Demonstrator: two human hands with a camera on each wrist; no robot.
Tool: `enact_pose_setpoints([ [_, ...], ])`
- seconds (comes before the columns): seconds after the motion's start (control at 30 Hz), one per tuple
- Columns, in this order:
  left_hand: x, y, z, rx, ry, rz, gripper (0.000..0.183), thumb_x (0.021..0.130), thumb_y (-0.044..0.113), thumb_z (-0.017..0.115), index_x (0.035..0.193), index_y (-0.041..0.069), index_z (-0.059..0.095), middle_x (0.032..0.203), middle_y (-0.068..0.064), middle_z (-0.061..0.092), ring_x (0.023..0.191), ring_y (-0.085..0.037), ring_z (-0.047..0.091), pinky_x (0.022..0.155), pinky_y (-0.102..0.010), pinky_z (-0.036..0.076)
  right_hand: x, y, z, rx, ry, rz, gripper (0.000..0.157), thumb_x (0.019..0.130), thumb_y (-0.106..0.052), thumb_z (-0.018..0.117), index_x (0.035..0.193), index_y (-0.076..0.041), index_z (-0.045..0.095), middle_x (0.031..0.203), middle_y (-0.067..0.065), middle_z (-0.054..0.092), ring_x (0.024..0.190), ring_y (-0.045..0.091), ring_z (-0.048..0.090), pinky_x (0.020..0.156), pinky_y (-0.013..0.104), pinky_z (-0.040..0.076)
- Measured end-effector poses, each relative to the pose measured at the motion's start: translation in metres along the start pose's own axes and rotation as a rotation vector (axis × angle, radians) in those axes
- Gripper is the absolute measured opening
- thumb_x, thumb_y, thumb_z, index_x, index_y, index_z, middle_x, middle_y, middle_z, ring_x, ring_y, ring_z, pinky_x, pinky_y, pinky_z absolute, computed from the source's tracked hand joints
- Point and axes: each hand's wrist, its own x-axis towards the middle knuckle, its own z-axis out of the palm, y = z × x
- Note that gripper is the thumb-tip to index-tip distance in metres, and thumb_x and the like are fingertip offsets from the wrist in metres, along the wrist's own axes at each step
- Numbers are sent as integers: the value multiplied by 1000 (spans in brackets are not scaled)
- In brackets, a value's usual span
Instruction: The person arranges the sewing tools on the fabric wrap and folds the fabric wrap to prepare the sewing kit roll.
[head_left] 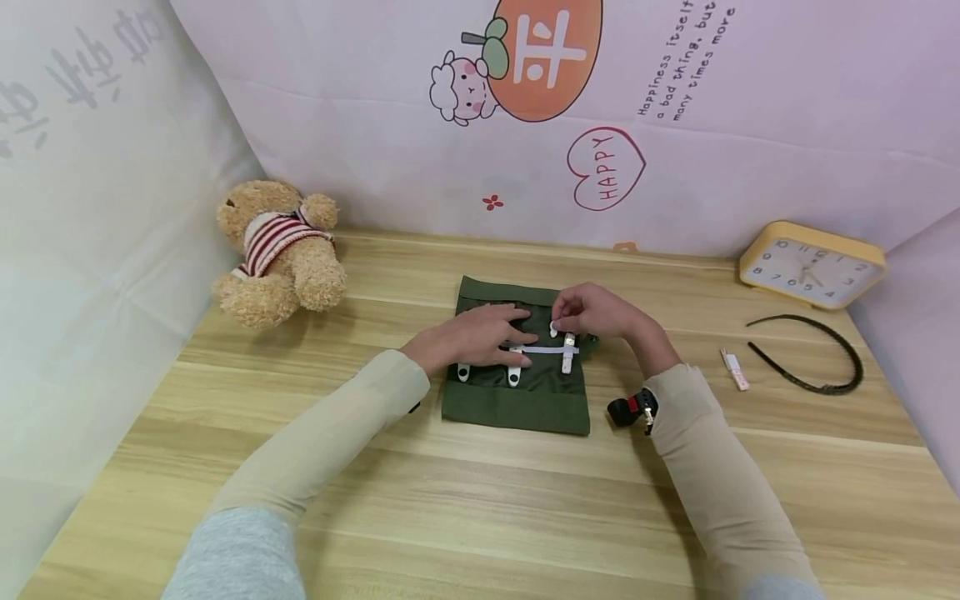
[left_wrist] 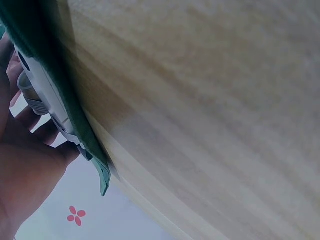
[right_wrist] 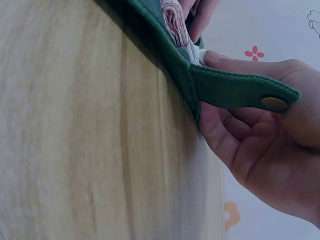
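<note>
Pinching a small white piece point(head_left: 554, 329) between thumb and fingers, a person's right hand point(head_left: 598, 312) reaches over the far right part of a green cloth point(head_left: 516, 412) spread flat on a wooden table point(head_left: 450, 500). The left hand point(head_left: 483, 336), fingers spread wide, rests across the cloth, near two white tools point(head_left: 514, 377) with dark dots. A white strap point(head_left: 547, 350) runs to a pink-and-white piece point(head_left: 567, 355) just below the pinch. A teddy bear point(head_left: 281, 250) sits at left; a yellow clock point(head_left: 812, 265) and black headband point(head_left: 847, 367) lie well apart at right.
</note>
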Motion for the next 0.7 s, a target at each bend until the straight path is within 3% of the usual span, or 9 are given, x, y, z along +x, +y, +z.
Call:
enact_pose_setpoints([
  [0.33, -1, 1, -1, -11, 0, -3, 57, 102, 55, 50, 152, 27, 49, 167, -9, 23, 154, -30, 15, 123, -48, 18, 2, 3, 0, -15, -24, -7, 9, 99, -4, 65, 100, 5, 68, 86, 19, 66, 73, 28, 58, 60, 34, 49],
  [0.7, -2, 0, 0, -13, 3, -3, 57, 102, 56, 51, 152, 28, 49, 167, -9, 23, 154, -30, 15, 123, -48, 18, 1, 3, -3, -64, -60, -28, 8, 97, -5, 68, 97, 1, 74, 88, 11, 69, 74, 24, 58, 62, 33, 48],
])
